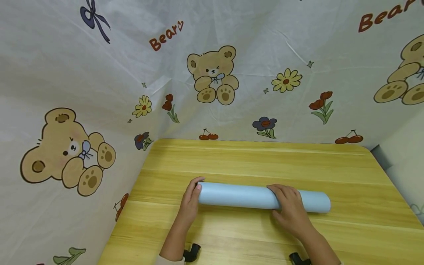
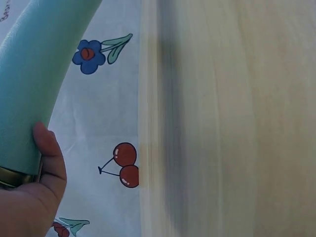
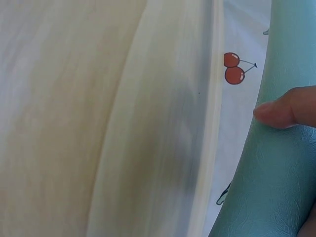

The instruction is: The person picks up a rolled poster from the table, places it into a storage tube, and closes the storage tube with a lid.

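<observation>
A long light-blue cylinder (image 1: 238,195) with a leather-like surface lies crosswise over the wooden table (image 1: 251,162). My left hand (image 1: 189,206) grips its left end, the thumb on the near side and fingers over the far side. In the left wrist view, a brassy rim shows at that end of the cylinder (image 2: 37,74), beside the palm. Right of the middle, my right hand (image 1: 292,210) holds it from above, fingers over the top and thumb on the near side. Creases show on the cylinder (image 3: 274,185) in the right wrist view. What lies inside is hidden.
A white cloth (image 1: 126,66) printed with bears, flowers and cherries hangs behind the table and along its left side. Black wrist-camera mounts (image 1: 193,253) show by both wrists. A grey piece (image 1: 381,156) stands beyond the table's right back corner.
</observation>
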The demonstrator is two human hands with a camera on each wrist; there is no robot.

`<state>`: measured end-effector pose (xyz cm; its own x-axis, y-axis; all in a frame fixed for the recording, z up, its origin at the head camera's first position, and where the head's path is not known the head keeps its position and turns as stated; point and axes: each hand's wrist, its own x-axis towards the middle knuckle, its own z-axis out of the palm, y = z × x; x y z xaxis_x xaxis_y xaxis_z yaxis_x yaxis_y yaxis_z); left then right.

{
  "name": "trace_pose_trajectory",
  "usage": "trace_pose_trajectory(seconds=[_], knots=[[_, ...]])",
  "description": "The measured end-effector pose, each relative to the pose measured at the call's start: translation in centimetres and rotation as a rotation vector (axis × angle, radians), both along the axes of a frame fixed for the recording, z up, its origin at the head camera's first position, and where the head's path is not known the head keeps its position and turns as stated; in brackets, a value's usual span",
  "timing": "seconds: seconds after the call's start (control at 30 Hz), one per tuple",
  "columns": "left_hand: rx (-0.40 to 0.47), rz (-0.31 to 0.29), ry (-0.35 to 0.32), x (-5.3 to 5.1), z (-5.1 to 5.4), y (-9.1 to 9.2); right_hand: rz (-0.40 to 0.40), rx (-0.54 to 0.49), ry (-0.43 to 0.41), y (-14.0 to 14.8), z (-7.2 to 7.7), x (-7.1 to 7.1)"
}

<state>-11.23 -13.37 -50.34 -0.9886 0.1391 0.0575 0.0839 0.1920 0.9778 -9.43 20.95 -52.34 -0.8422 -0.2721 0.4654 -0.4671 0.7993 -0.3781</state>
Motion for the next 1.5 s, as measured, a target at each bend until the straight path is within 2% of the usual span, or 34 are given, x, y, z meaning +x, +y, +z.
trace_pose_trajectory(seconds=[0.2, 0.37, 0.63, 1.03, 1.3, 1.5], knots=[[-0.103, 0.023, -0.033, -0.1, -0.2, 0.2, -0.014, 0.013, 0.009, -0.3, -0.2, 0.0], [-0.129, 0.037, -0.031, -0.1, -0.2, 0.3, -0.022, 0.027, 0.012, -0.6, -0.4, 0.0], [-0.091, 0.064, 0.021, 0.0, 0.0, 0.5, -0.013, 0.022, 0.034, -0.9, -0.7, 0.0], [-0.008, 0.039, -0.025, 0.1, -0.5, 0.3, -0.012, 0.04, 0.04, -1.3, -0.8, 0.0], [0.012, 0.014, -0.055, 0.1, -0.8, 0.0, -0.007, 0.049, 0.041, -1.4, -0.7, 0.1], [0.014, 0.001, -0.112, 0.0, -1.0, -0.2, 0.005, 0.051, 0.044, -1.5, -0.6, 0.0]])
